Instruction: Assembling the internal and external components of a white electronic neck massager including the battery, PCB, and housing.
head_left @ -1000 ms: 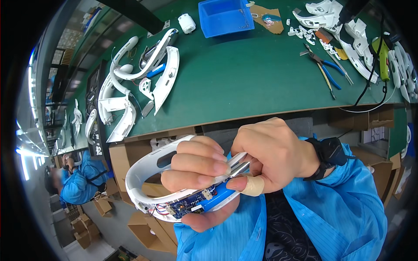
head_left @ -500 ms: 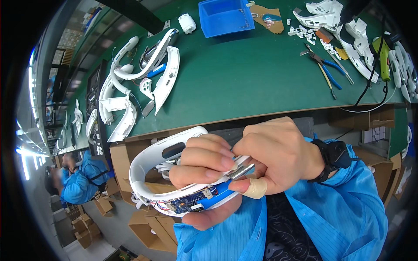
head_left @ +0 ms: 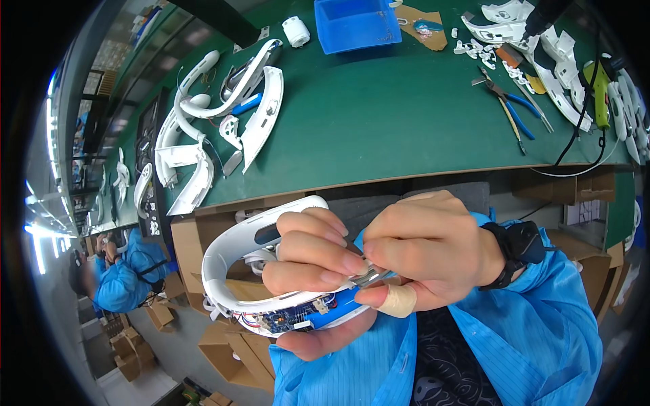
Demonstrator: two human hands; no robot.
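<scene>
- Centrally, near the green tabletop, the left hand grasps a white, curved plastic housing, presumably so its blue circuit board stays visible.
- The right hand pinches a shiny silver metal piece.

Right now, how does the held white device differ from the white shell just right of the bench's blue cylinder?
The left hand grips the white device; the white shell lies on the bench. The device bends into a deep U; the shell curves gently. Both are white.
</scene>
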